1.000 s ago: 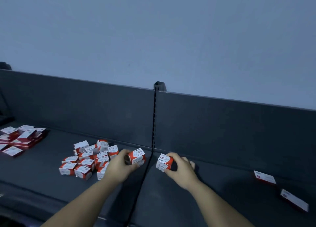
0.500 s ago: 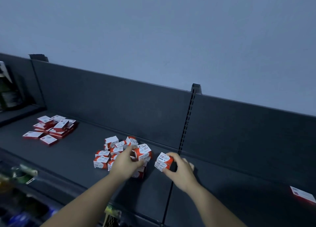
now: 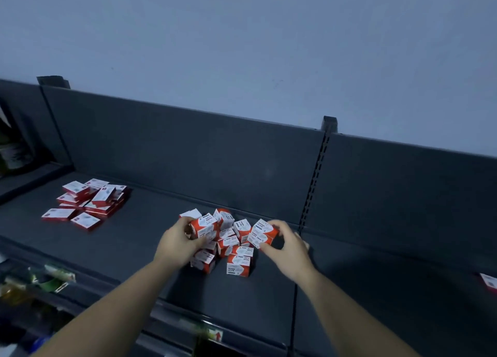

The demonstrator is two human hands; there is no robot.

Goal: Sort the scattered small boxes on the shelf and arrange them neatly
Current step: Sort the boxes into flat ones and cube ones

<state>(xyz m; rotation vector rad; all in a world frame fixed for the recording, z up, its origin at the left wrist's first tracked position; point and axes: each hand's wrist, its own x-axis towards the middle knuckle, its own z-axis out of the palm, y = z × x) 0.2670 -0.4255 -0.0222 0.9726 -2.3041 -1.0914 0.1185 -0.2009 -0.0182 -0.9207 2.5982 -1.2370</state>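
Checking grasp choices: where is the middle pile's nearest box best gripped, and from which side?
Probably pinch the box across its left and right faces, coming from above and the front: it lies flat, its back against the pile.

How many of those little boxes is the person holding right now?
2. One paper clip box in the left hand, at the central pile's left side; a second paper clip box in the right hand, at its right edge. Palms may hide more.

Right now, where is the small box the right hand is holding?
Head view, right of centre: the small box is pinched by the right hand at the right edge of the pile, just left of the shelf's slotted upright.
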